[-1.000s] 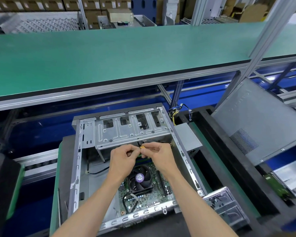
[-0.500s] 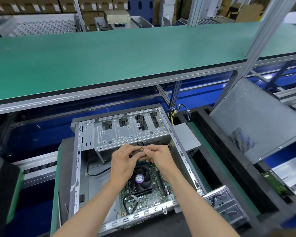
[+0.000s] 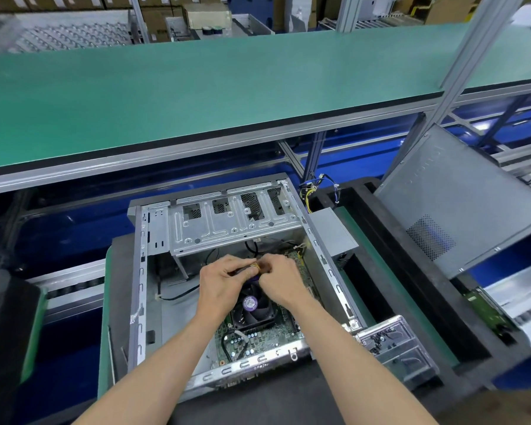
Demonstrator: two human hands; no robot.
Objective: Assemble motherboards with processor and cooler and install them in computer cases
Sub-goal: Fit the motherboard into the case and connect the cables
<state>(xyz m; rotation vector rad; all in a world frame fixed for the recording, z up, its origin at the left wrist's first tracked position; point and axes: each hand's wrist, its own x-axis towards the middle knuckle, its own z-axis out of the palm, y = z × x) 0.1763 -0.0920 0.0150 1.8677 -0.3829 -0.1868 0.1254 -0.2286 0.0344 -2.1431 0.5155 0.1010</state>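
Both hands meet over cooler fan (image 3: 252, 305); left hand (image 3: 223, 283) and right hand (image 3: 281, 279) pinch one small yellowish connector (image 3: 254, 265) inside computer case (image 3: 141, 271).

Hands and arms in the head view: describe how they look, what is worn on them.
Both arms are bare from the bottom edge of the picture up to the wrists: no sleeves show. The left hand and the right hand wear no gloves. No watch, strap or ring is visible on the parts that show.
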